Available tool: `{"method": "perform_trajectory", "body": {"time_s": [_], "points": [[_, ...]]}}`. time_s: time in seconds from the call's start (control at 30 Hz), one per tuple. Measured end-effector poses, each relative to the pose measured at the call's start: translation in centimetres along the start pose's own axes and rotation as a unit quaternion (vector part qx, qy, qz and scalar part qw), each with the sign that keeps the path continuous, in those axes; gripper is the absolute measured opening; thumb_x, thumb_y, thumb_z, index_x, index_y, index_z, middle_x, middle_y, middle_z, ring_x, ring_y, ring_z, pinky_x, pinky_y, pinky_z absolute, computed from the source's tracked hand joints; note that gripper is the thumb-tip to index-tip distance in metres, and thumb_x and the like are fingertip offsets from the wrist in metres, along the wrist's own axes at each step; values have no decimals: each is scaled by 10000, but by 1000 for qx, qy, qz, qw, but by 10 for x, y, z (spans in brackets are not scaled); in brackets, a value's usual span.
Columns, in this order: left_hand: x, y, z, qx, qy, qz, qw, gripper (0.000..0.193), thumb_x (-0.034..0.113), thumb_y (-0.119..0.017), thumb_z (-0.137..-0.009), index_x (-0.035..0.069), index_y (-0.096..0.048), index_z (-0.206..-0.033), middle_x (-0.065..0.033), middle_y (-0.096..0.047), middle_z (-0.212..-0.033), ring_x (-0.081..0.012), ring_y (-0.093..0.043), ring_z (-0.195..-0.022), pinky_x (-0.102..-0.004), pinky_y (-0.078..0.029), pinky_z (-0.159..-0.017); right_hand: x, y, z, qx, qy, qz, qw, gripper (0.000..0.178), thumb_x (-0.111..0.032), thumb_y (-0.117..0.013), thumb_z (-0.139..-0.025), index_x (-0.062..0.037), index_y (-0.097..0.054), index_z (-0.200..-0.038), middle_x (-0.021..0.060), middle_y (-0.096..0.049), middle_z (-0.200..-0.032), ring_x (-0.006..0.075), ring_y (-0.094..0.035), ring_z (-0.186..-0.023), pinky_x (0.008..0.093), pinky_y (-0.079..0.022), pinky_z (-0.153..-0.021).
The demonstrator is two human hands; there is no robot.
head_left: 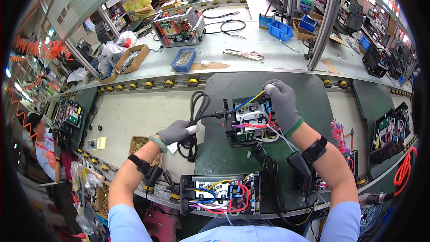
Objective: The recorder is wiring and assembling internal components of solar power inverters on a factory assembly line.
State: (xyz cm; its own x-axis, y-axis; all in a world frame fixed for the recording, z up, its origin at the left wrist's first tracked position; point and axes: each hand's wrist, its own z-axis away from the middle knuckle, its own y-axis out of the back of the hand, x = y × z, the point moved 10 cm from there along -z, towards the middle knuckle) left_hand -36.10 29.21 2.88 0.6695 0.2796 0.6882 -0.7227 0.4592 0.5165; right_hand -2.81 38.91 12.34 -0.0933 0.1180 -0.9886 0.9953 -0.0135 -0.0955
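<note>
My left hand (176, 131), in a grey glove, is closed round a coiled black power cable (199, 105). That cable runs to the left side of an uncased electrical unit (251, 123), which lies on a dark green board (219, 154). Above the unit's far right part, my gloved right hand (283, 103) pinches the ends of the yellow and blue wires (247, 102) that come from the cable's entry. Red, white and purple wires cross the unit's open inside. My right fingertips partly hide the wire ends.
Close to my body sits a second open unit (219, 196), with another black cable (271, 177) to its right. Beyond the roller rail are a blue parts bin (183, 59), locking pliers (243, 54) and a larger open machine (179, 28). Small metal parts fill a box (139, 144) at left.
</note>
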Motion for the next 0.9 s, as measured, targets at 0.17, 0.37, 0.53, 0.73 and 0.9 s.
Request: {"method": "perform_trajectory", "body": {"time_s": [0.17,0.37,0.53,0.73,0.9], "points": [[2,-56,-6,-67,66,312,945,484,436,-527,-1023,-27,-666,-1031,-103,-711,-903,-187,-687,-788,-331,-563,-738,-10,6,2,7,9,30,999,204,-129,-626,-885,65,-664,-839,31,-640,-911,82,-542,-762,247,-446,-704],[15,-72,-48,-77,-20,-179,981,875,697,-277,-988,-81,-660,-1096,-227,-695,-985,-353,-667,-953,-444,-495,-879,-15,-11,7,-6,-9,15,1000,169,-154,-657,-892,6,-688,-848,-15,-605,-768,49,-500,-693,240,-431,-638],[87,-15,6,-55,-4,-499,865,578,557,-432,-977,70,-737,-1034,-134,-736,-938,-316,-710,-908,-431,-526,-805,-20,-8,1,-57,-16,77,995,150,-157,-627,-903,-16,-674,-890,-42,-579,-770,40,-497,-711,224,-425,-650],[190,34,45,240,-288,-174,911,192,236,-671,-890,81,-726,-988,-98,-690,-897,-259,-683,-830,-362,-532,-741,-61,-36,-7,-157,96,256,949,293,-247,-658,-891,41,-611,-862,110,-549,-686,154,-498,-643,332,-452,-627],[229,-6,16,254,-398,-178,864,195,200,-691,-877,18,-727,-939,-131,-656,-1061,-268,-657,-920,-352,-520,-821,-74,-45,-5,-181,145,289,929,308,-253,-680,-897,45,-613,-857,85,-550,-679,142,-496,-641,331,-459,-623]]}}
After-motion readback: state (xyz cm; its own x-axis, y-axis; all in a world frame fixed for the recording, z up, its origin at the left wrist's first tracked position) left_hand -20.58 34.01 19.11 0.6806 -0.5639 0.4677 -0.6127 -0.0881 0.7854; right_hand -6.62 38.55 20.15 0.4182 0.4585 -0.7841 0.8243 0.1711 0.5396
